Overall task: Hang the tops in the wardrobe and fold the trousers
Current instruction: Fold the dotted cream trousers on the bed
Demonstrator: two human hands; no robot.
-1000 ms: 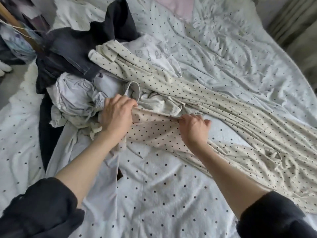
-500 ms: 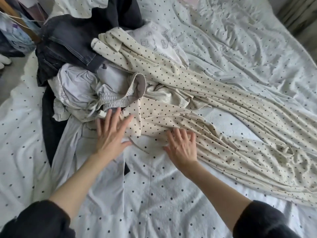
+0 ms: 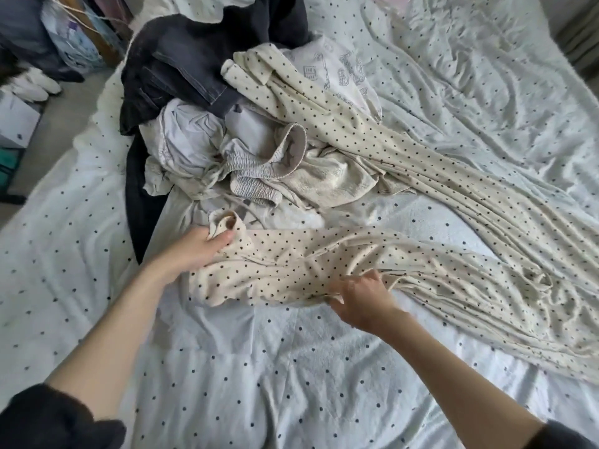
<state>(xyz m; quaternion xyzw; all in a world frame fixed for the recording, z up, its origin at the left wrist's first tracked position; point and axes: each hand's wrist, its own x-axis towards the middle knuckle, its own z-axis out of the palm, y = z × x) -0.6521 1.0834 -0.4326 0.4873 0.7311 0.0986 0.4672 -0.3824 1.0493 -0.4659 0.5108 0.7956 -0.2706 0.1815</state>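
Cream polka-dot trousers [image 3: 372,150] lie stretched across the bed, one leg running up to the clothes pile, the other pulled toward me. My left hand [image 3: 197,251] grips the hem end of the near leg, thumb over the bunched cuff. My right hand [image 3: 363,299] pinches the lower edge of the same leg further along. Behind lie dark jeans [image 3: 181,66], a pale grey garment [image 3: 188,140], a smocked cream top [image 3: 259,179] and a printed white top [image 3: 337,72].
The bed sheet [image 3: 291,384] is white with dark dots and rumpled at the far right. At the upper left, beside the bed, the floor holds white shoes [image 3: 35,85], a box [image 3: 16,121] and bags.
Both hands lay flat and open on the trouser leg half a second ago. Now they hold it and have drawn it toward me, away from the pile.
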